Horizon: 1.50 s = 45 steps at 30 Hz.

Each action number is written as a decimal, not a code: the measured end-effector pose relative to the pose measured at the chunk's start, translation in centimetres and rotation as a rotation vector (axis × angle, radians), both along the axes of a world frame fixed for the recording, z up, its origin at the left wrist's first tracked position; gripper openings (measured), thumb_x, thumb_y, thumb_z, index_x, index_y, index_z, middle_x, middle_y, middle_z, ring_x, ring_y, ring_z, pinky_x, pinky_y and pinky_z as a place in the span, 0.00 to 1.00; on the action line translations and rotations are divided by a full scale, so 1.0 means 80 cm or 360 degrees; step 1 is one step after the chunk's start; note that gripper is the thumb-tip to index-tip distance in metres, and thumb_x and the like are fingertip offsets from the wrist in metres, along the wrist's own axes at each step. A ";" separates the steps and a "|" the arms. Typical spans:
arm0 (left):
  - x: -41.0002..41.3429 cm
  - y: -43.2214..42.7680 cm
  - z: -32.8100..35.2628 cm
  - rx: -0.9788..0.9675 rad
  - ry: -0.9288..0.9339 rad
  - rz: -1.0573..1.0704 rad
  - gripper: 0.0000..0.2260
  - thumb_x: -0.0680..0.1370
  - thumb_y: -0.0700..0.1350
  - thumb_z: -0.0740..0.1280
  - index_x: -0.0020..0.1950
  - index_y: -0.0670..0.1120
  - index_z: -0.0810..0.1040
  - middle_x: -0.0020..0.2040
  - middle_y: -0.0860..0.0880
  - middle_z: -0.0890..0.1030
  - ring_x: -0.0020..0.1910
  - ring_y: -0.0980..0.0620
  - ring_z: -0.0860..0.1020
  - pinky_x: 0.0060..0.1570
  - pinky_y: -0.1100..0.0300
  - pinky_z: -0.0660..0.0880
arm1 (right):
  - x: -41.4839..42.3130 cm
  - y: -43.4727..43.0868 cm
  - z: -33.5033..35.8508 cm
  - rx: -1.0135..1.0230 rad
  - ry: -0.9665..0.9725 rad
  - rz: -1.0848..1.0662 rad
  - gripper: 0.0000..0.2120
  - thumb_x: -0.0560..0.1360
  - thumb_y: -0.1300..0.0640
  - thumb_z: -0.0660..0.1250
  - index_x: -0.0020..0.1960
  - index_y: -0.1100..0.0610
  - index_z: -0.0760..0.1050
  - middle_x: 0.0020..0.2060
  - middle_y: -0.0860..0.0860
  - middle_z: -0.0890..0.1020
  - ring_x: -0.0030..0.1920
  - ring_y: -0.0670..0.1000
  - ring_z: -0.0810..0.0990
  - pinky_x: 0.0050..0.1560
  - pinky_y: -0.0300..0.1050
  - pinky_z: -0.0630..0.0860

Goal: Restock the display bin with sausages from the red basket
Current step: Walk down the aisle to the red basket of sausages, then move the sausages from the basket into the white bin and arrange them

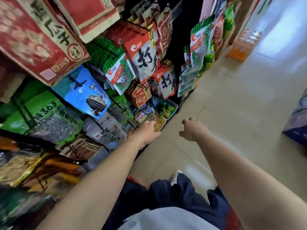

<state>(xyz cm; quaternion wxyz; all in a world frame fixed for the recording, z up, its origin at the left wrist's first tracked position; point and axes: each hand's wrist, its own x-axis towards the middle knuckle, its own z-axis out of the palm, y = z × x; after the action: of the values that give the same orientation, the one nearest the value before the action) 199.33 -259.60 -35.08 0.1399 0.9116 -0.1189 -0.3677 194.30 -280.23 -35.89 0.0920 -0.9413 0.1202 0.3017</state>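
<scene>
Shelving point(49, 100) fills the left half of the view, packed and hung with snack bags, beside a pale tiled floor point(232, 97) that runs off to the right. Largest of the goods is a red carton point(33, 39) at top left with big dark characters along its tan edge. Below it sit green seed bags point(46, 117), one printed "1363", and a blue bag point(86, 95) showing a striped sunflower seed. Red and white packets point(142, 53) with bold black brush characters hang in the middle, next to green and white packets point(119, 73) that carry a round red logo. A case of orange drink bottles point(244, 45) stands on the floor at the far right.

At the foot of the rack a clear bin point(160, 124) holds yellowish packets; blur makes it hard to say whether these are sausages. The left hand point(147, 131) reaches down to this bin, its fingers at the rim and hidden from view, so its grip cannot be told. The right hand point(192, 128) hangs over the floor just beside it, fingers loosely curled and holding nothing. A sliver of red point(232, 218) shows under the right forearm, perhaps the basket.
</scene>
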 end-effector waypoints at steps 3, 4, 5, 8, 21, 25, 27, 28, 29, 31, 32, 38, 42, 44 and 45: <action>-0.002 0.054 -0.007 0.0015 -0.0025 0.0203 0.29 0.78 0.56 0.63 0.76 0.48 0.65 0.74 0.43 0.67 0.70 0.41 0.69 0.66 0.48 0.69 | 0.031 0.048 -0.004 0.0006 0.0034 0.0186 0.30 0.75 0.40 0.65 0.73 0.52 0.67 0.68 0.56 0.72 0.66 0.61 0.72 0.61 0.56 0.73; -0.006 0.075 -0.010 0.0023 -0.0021 0.0269 0.29 0.78 0.57 0.63 0.76 0.48 0.65 0.73 0.42 0.67 0.69 0.41 0.70 0.66 0.48 0.69 | 0.040 0.067 -0.003 0.0008 0.0037 0.0249 0.30 0.75 0.40 0.65 0.73 0.52 0.67 0.68 0.57 0.72 0.66 0.61 0.71 0.61 0.57 0.73; -0.013 0.095 -0.012 0.0029 -0.0002 0.0320 0.30 0.78 0.58 0.64 0.76 0.47 0.64 0.73 0.42 0.67 0.69 0.41 0.70 0.66 0.47 0.70 | 0.047 0.087 -0.002 0.0010 0.0036 0.0312 0.30 0.75 0.40 0.65 0.73 0.52 0.67 0.68 0.57 0.72 0.67 0.61 0.71 0.61 0.58 0.73; -0.037 0.158 -0.016 0.0018 0.0038 0.0466 0.32 0.79 0.58 0.66 0.78 0.46 0.61 0.76 0.42 0.64 0.71 0.41 0.69 0.67 0.48 0.69 | 0.060 0.153 0.001 0.0012 0.0028 0.0484 0.32 0.75 0.39 0.65 0.74 0.53 0.66 0.69 0.58 0.71 0.68 0.62 0.71 0.63 0.58 0.72; -0.195 0.309 -0.014 0.0077 0.0035 0.1409 0.27 0.81 0.54 0.63 0.77 0.44 0.64 0.76 0.43 0.67 0.71 0.43 0.70 0.65 0.51 0.70 | 0.031 0.374 -0.002 0.0159 0.0086 0.1518 0.28 0.73 0.40 0.65 0.70 0.49 0.68 0.67 0.58 0.73 0.66 0.62 0.72 0.64 0.56 0.71; -0.243 0.314 -0.018 0.0092 0.0080 0.1637 0.25 0.81 0.54 0.63 0.76 0.47 0.65 0.74 0.45 0.68 0.69 0.43 0.72 0.62 0.51 0.72 | 0.016 0.398 -0.017 0.0156 0.0112 0.1739 0.28 0.72 0.39 0.66 0.68 0.49 0.71 0.64 0.58 0.75 0.64 0.63 0.74 0.61 0.54 0.73; -0.266 0.315 -0.020 0.0111 0.0074 0.1699 0.23 0.81 0.52 0.63 0.74 0.46 0.67 0.71 0.44 0.71 0.65 0.43 0.74 0.58 0.51 0.72 | 0.006 0.406 -0.025 0.0138 0.0132 0.1803 0.26 0.72 0.41 0.65 0.67 0.51 0.72 0.62 0.58 0.76 0.62 0.63 0.76 0.58 0.54 0.74; -0.277 0.317 -0.022 0.0108 0.0077 0.1734 0.22 0.81 0.52 0.63 0.74 0.46 0.67 0.69 0.43 0.72 0.63 0.43 0.75 0.56 0.51 0.73 | 0.001 0.410 -0.030 0.0131 0.0159 0.1815 0.24 0.71 0.43 0.64 0.65 0.51 0.73 0.60 0.58 0.77 0.60 0.62 0.77 0.55 0.53 0.74; -0.288 0.318 -0.024 0.0110 0.0087 0.1775 0.23 0.81 0.52 0.63 0.74 0.46 0.67 0.69 0.43 0.72 0.63 0.43 0.75 0.55 0.51 0.73 | -0.004 0.413 -0.035 0.0149 0.0168 0.1837 0.23 0.70 0.44 0.63 0.63 0.51 0.74 0.58 0.58 0.78 0.58 0.62 0.78 0.52 0.52 0.75; -0.307 0.323 -0.029 0.0110 0.0110 0.1839 0.26 0.80 0.53 0.64 0.76 0.46 0.64 0.71 0.43 0.71 0.65 0.43 0.74 0.58 0.52 0.73 | -0.014 0.420 -0.044 0.0167 0.0193 0.1882 0.26 0.67 0.40 0.61 0.63 0.49 0.73 0.59 0.56 0.78 0.57 0.61 0.78 0.52 0.50 0.75; -0.315 0.326 -0.032 0.0111 0.0128 0.1858 0.27 0.80 0.54 0.63 0.77 0.46 0.64 0.72 0.43 0.70 0.66 0.43 0.74 0.58 0.52 0.73 | -0.018 0.422 -0.051 0.0155 0.0203 0.1885 0.28 0.67 0.37 0.61 0.63 0.48 0.73 0.60 0.55 0.78 0.58 0.60 0.78 0.54 0.50 0.76; -0.347 0.359 -0.068 0.0134 0.0166 0.1835 0.27 0.80 0.55 0.63 0.76 0.46 0.65 0.71 0.44 0.72 0.67 0.43 0.73 0.58 0.52 0.72 | -0.050 0.448 -0.095 0.0194 0.0219 0.1736 0.29 0.65 0.36 0.64 0.61 0.50 0.74 0.59 0.54 0.78 0.58 0.59 0.78 0.54 0.50 0.76; -0.362 0.394 -0.117 0.0053 0.0149 0.1773 0.27 0.80 0.55 0.63 0.77 0.46 0.64 0.74 0.44 0.70 0.69 0.43 0.72 0.64 0.50 0.71 | -0.096 0.474 -0.154 0.0287 0.0303 0.1565 0.28 0.65 0.36 0.65 0.60 0.50 0.75 0.56 0.54 0.80 0.53 0.58 0.79 0.53 0.52 0.78; -0.376 0.418 -0.160 0.0020 0.0138 0.1728 0.26 0.80 0.55 0.63 0.76 0.47 0.65 0.72 0.44 0.72 0.67 0.43 0.73 0.62 0.51 0.71 | -0.126 0.495 -0.189 0.0265 0.0323 0.1514 0.28 0.69 0.38 0.67 0.64 0.52 0.73 0.60 0.54 0.78 0.58 0.60 0.78 0.56 0.54 0.78; -0.386 0.432 -0.189 0.0000 0.0149 0.1708 0.25 0.80 0.55 0.63 0.75 0.47 0.67 0.70 0.45 0.73 0.65 0.43 0.75 0.61 0.51 0.73 | -0.141 0.508 -0.218 0.0252 0.0330 0.1496 0.29 0.69 0.38 0.66 0.65 0.52 0.73 0.61 0.54 0.77 0.60 0.61 0.77 0.57 0.54 0.77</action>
<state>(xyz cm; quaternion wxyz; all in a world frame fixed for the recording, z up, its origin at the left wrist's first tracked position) 168.47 -225.04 -50.19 0.3133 0.8269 0.3700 -0.2849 183.01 -239.59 -53.30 0.0045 -0.8488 -0.3325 0.4110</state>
